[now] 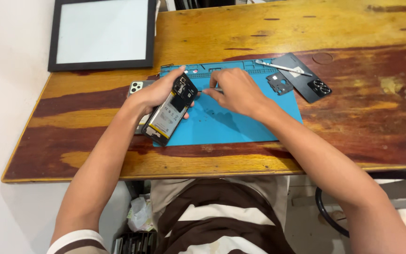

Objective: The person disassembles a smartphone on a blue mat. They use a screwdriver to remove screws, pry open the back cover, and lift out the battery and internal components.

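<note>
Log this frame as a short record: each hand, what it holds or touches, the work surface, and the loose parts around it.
left hand: grips an opened phone with its back off, battery showing, tilted above the mat's left edge
right hand: fingers pinched over the blue mat, apparently on a thin tool; tip hard to see
surface: wooden table
loose parts: black back cover, small black bracket, grey-handled tool
other: second phone under the left hand; framed panel far left
</note>
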